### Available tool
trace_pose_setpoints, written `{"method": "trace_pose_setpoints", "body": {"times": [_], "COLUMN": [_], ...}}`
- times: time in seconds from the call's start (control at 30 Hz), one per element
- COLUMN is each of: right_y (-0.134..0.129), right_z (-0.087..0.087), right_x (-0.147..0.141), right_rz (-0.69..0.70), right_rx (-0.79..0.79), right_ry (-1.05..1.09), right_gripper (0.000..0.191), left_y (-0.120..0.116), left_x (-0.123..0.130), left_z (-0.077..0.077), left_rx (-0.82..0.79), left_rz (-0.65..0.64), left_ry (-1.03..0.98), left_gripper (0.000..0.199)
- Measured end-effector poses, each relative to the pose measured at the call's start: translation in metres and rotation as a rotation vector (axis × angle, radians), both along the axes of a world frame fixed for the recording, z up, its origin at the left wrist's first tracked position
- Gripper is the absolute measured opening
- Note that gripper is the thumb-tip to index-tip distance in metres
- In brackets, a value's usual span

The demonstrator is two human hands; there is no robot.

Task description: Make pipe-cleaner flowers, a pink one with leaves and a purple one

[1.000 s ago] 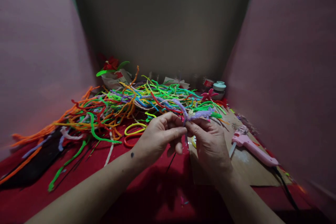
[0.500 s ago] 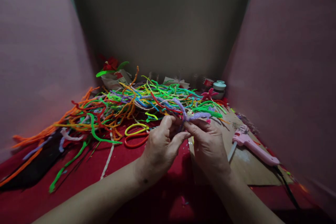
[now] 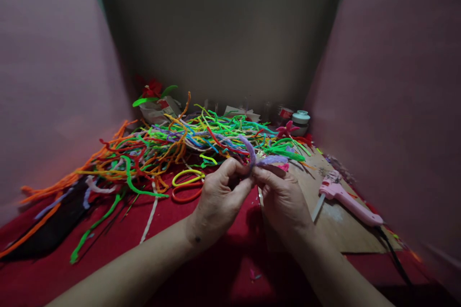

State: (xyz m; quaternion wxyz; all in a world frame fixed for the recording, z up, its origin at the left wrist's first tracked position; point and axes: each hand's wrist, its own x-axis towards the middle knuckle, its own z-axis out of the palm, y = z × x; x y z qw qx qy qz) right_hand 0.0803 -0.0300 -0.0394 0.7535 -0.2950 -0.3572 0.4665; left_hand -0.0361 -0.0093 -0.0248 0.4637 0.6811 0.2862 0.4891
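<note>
Above the red cloth, both hands meet on a fuzzy purple pipe cleaner [image 3: 273, 159] bent into petal-like lengths, one pointing up and one out to the right. My left hand [image 3: 221, 196] pinches it near the middle between thumb and fingers. From the other side, my right hand [image 3: 284, 199] also closes thumb and fingertips on it, almost touching the left. The spot where the lengths join is partly hidden by fingertips. Just left of my left hand lie scissors [image 3: 187, 178] with one yellow and one red handle loop.
A tangled heap of coloured pipe cleaners [image 3: 216, 129] spreads behind the hands. At right, a pink glue gun [image 3: 351, 204] with a glue stick rests on a brown board [image 3: 363, 240]. Further back stand a pink pipe-cleaner flower [image 3: 287, 129] and a jar with a pale lid [image 3: 301, 117].
The left thumb has drawn up and in toward the right fingertips at the join of the purple pipe cleaner. Otherwise the hands keep nearly the same place.
</note>
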Motion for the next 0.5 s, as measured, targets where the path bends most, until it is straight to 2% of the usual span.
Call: {"method": "trace_pose_setpoints", "body": {"times": [0.2,0.33,0.5], "right_y": [0.001,0.001,-0.001], "right_z": [0.001,0.001,0.003], "right_x": [-0.005,-0.006,-0.003], "right_rz": [0.000,0.007,0.055], "right_rx": [-0.034,-0.041,-0.043], "right_ry": [0.097,0.157,0.140], "right_gripper": [0.009,0.011,0.011], "left_y": [-0.002,0.000,0.012], "left_x": [0.001,0.001,-0.006], "left_z": [0.007,0.015,0.018], "left_rx": [-0.114,-0.271,-0.483], "left_rz": [-0.007,-0.026,-0.175], "left_ry": [-0.115,-0.137,-0.079], "left_gripper": [0.006,0.011,0.022]}}
